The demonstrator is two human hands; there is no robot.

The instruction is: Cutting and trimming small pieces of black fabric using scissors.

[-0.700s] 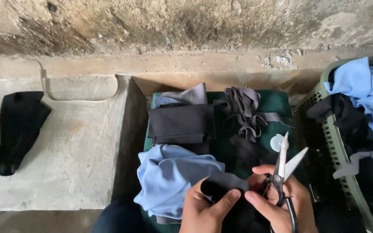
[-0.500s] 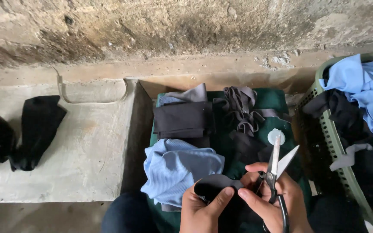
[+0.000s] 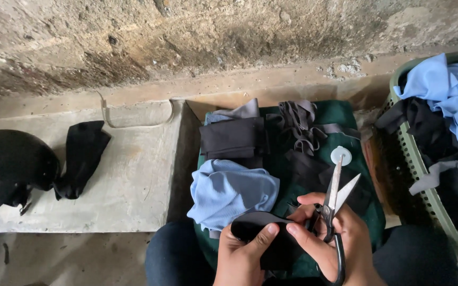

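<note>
My left hand (image 3: 242,255) grips a small piece of black cloth (image 3: 263,241) low in the head view, thumb on top. My right hand (image 3: 335,238) pinches the same cloth with its fingertips and holds a pair of scissors (image 3: 334,206) whose blades point up, slightly apart. In front of my hands lies a dark green cloth (image 3: 340,119) with a crumpled light blue fabric (image 3: 229,193), a folded black piece (image 3: 232,139), dark strips (image 3: 298,127) and a small white disc (image 3: 341,155) on it.
A green plastic basket (image 3: 422,180) at the right holds blue and black clothing. At the left, a concrete slab (image 3: 128,175) carries a black cloth (image 3: 80,156) and a round black object (image 3: 3,169). A rough wall (image 3: 213,37) runs along the back.
The view has shifted, so everything sits further right in frame. My hands still hold the black cloth and the scissors, now a little lower and closer together.
</note>
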